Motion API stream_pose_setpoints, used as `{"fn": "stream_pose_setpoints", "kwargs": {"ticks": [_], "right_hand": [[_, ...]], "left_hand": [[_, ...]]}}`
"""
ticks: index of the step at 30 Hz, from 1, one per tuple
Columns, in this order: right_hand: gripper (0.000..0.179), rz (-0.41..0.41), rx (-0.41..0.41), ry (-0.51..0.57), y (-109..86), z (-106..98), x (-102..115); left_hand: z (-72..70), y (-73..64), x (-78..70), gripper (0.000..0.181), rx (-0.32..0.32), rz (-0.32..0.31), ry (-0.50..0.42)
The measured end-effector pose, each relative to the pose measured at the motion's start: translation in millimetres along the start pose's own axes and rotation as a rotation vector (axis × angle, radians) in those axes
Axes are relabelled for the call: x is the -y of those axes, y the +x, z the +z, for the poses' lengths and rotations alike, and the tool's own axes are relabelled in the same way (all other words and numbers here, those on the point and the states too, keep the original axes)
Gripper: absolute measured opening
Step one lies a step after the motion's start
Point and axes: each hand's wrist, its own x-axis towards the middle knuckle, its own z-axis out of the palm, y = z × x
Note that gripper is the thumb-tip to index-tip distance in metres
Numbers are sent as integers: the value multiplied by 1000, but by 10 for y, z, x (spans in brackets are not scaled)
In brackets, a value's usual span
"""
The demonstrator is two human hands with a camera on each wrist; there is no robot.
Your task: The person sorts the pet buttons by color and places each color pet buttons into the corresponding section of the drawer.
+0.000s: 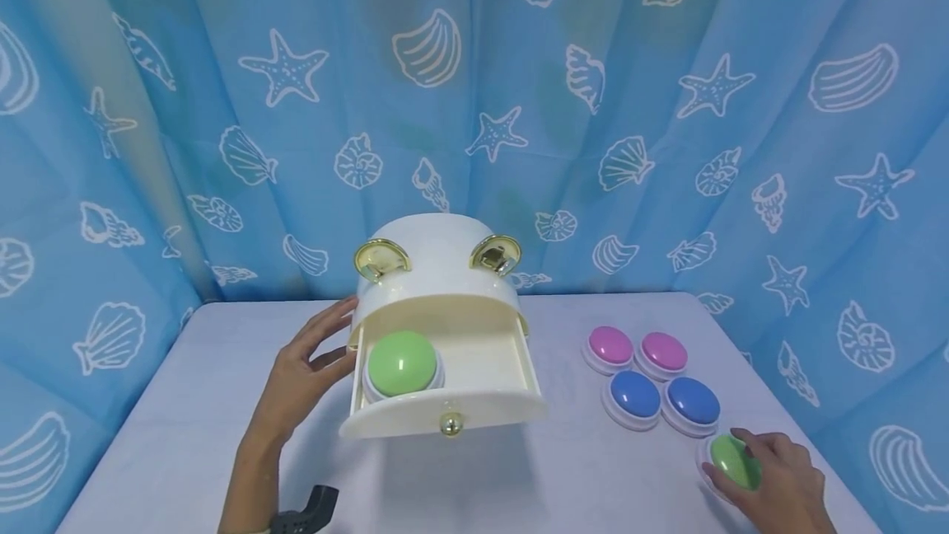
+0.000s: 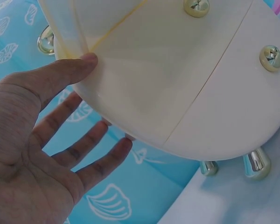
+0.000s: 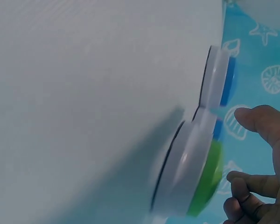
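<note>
A white rounded box (image 1: 437,250) with gold ear-like trims has its front drawer (image 1: 485,353) pulled out. Inside that drawer, on its left side, lies a green-domed round button (image 1: 403,363) with a white base. My left hand (image 1: 296,386) is at the box's left side, its thumb (image 2: 79,67) touching the edge and the other fingers spread along the curved wall. Over at the right, my right hand (image 1: 789,480) hovers above a second green button (image 3: 207,179), thumb and fingers spread around its dome, with a gap visible in the right wrist view.
Two pink buttons (image 1: 611,344) and two blue buttons (image 1: 634,394) sit grouped on the white table (image 1: 586,468), just beyond the right-hand green one. A blue shell-patterned curtain (image 1: 474,105) hangs behind and along both sides. Gold feet (image 2: 256,163) show on the box.
</note>
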Motion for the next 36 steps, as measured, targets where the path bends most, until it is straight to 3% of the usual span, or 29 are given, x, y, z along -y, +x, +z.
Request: {"fn": "stream_pose_setpoints", "kwargs": {"ticks": [7, 14, 24, 32, 36], "right_hand": [[109, 144, 101, -40, 12, 30, -185], [108, 159, 50, -46, -30, 53, -269], [118, 244, 101, -77, -22, 92, -342], [113, 301, 55, -58, -49, 97, -306], [110, 286, 23, -36, -58, 38, -272]], "left_hand": [[12, -2, 11, 65, -7, 4, 4], [15, -4, 5, 65, -9, -5, 3], [17, -6, -8, 66, -8, -22, 10], [11, -14, -16, 66, -8, -21, 7], [14, -5, -19, 66, -7, -12, 3]]}}
